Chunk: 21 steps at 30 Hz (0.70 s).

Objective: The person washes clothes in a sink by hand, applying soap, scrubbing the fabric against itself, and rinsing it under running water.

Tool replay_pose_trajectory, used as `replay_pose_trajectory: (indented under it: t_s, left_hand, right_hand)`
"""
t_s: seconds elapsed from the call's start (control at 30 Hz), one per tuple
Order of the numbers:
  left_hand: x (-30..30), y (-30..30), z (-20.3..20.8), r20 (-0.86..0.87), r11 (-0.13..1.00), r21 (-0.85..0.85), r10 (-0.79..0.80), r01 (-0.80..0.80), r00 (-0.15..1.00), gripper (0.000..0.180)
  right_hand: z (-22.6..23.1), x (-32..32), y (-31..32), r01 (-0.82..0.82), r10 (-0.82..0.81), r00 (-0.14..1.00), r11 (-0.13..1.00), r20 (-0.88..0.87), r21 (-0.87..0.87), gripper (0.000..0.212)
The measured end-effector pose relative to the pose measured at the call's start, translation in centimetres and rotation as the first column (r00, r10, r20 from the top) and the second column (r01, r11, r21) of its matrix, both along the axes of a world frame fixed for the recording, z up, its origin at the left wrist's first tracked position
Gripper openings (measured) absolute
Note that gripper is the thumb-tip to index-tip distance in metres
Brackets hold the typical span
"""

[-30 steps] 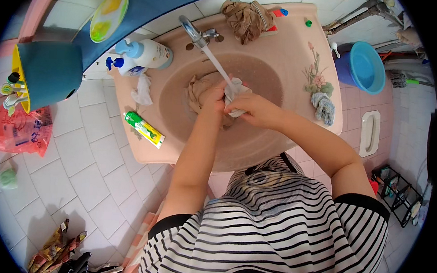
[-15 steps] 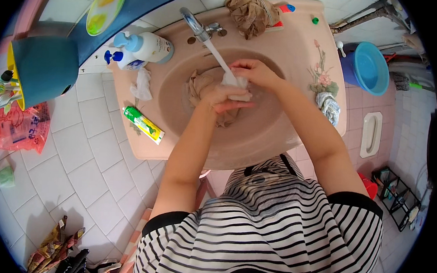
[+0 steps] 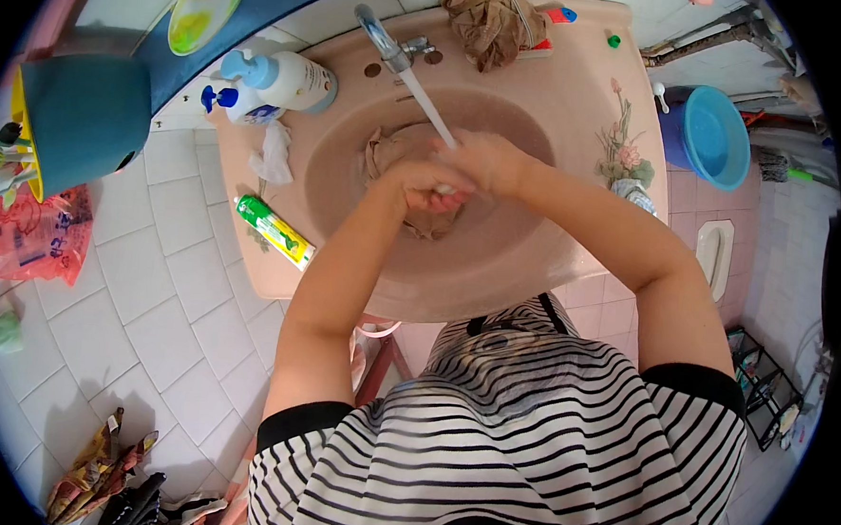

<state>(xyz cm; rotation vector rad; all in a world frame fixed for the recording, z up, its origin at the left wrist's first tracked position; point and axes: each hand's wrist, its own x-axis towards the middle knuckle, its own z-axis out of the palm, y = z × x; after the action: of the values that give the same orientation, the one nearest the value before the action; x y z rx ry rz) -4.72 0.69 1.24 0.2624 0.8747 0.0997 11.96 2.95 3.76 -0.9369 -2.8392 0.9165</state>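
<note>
Water runs from the chrome faucet (image 3: 380, 40) in a white stream onto my hands over the pink washbasin (image 3: 495, 290). My left hand (image 3: 431, 185) is closed, and a small whitish wet piece (image 3: 446, 190) shows between its fingers; its kind is unclear. Against it, under the stream, is my right hand (image 3: 488, 161), its fingers smeared by motion, so what they hold is hidden. Beneath both hands a wet brown cloth (image 3: 402, 152) lies crumpled in the bowl.
On the basin's left rim are pump bottles (image 3: 292, 80), a crumpled white piece (image 3: 274, 155) and a green-yellow tube (image 3: 275, 231). A bundled brown cloth (image 3: 490, 28) sits at the back. On the right rim lies a grey-white cloth (image 3: 633, 193), with a blue basin (image 3: 714, 135) beyond.
My left hand has closed from an open, cupped palm, and the white wet piece is now mostly hidden. My right hand has moved down and blurs. The view has shifted slightly.
</note>
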Motion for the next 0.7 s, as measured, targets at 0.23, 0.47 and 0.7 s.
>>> replay_pose_trajectory:
  t_s: [0.23,0.47,0.7]
  left_hand:
    - [2.2,-3.1,-0.4,-0.589,0.654,0.571,-0.096,0.497,0.803,0.008]
    - [1.9,-5.2,3.1,-0.89,0.034,0.455,0.056,0.89,0.453,0.018]
    - [1.7,-8.8,3.7,-0.771,0.286,0.631,0.329,0.721,0.545,0.021]
  right_hand:
    - [0.8,-0.2,-0.7,-0.047,0.039,0.935,0.999,0.353,0.013,0.018]
    - [2.0,-0.3,-5.0,0.264,-0.189,0.92,0.946,0.343,-0.188,0.022]
    - [2.3,1.4,-5.9,0.404,-0.338,0.913,0.671,0.227,-0.622,0.029]
